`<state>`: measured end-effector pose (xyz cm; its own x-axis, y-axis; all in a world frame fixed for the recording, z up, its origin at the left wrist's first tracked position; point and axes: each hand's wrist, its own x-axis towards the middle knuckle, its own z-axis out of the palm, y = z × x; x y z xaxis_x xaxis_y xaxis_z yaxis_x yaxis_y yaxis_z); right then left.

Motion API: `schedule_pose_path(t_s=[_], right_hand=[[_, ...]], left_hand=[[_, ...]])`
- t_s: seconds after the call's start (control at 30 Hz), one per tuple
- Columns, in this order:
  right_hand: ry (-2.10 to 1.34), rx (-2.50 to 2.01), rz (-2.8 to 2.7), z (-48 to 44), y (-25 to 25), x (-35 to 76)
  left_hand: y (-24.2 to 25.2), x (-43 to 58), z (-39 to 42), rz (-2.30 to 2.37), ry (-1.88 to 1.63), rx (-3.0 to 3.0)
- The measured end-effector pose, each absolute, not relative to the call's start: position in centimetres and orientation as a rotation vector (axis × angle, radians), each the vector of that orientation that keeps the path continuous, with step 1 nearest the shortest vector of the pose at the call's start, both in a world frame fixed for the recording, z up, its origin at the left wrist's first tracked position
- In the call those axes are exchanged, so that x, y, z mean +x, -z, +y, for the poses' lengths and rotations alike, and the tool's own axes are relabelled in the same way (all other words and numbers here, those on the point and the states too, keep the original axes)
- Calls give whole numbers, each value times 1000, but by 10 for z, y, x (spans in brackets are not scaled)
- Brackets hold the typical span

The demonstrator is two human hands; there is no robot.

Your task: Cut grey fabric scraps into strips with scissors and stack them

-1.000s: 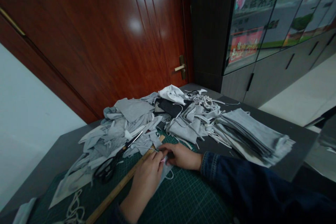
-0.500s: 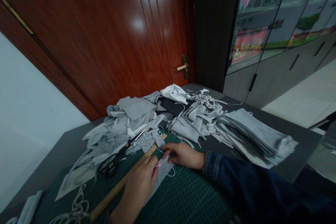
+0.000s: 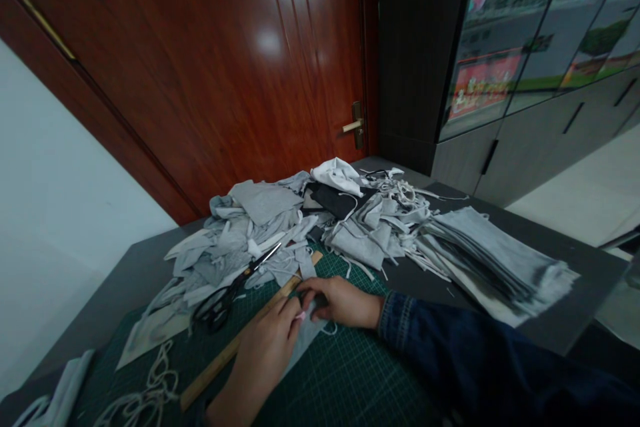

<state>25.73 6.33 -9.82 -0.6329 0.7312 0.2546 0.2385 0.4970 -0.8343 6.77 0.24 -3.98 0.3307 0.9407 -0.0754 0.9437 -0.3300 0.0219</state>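
Left hand (image 3: pixel 267 347) and right hand (image 3: pixel 340 300) both pinch a grey cloth piece (image 3: pixel 305 340) flat on the green cutting mat (image 3: pixel 350 373), beside a wooden ruler (image 3: pixel 220 353) and black-handled scissors (image 3: pixel 215 310). Grey fabric scraps (image 3: pixel 250 233) heap farther along the table, before a red-brown wooden door (image 3: pixel 200 67).

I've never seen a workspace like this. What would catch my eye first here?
First, the big heap of grey and white fabric scraps on the dark table, with a tidy stack of grey cloth to its right. Nearer, on a green cutting mat, the left hand and right hand hold a grey cloth piece, beside black-handled scissors.
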Motion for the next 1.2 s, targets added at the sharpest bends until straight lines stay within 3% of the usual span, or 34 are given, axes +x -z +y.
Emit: schedule_pose_path(t_s=[0.37,0.6,1.2], right_hand=[[-1104,-798,-2111,61,92,259],[-933,-720,-2219,53,86,232],[-1252,-682,-2078,54,100,228]], left_hand=[[30,54,-12,1803,64,2457],[35,51,-11,1775,22,2448],[29,11,-36,1869,122,2324]])
